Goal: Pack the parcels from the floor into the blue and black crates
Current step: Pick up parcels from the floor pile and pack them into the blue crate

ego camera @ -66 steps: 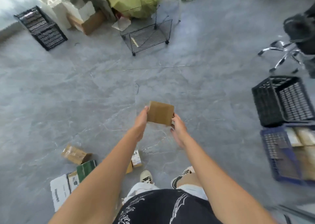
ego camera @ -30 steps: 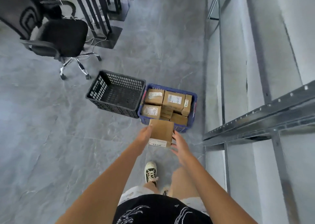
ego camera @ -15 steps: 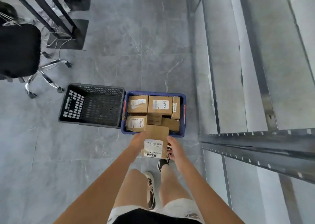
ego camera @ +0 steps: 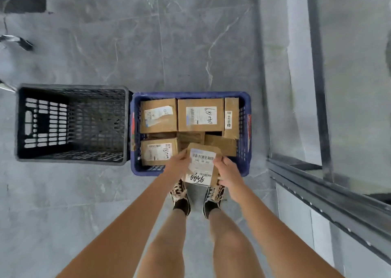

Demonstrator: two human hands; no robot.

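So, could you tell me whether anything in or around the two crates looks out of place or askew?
One narrow parcel stands on edge against the blue crate's right wall, while the others lie flat. The black crate holds nothing.

I see the blue crate [ego camera: 245, 129] nearly packed with parcels [ego camera: 200, 115], only its near-left corner open; the black crate [ego camera: 72, 161] beside it offers free room.

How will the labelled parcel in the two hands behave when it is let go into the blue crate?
The parcel looks like stiff cardboard with flat faces, so it should not roll. It seems light, held only at its edges by the left hand and right hand. It may tilt on the uneven boxes in the blue crate.
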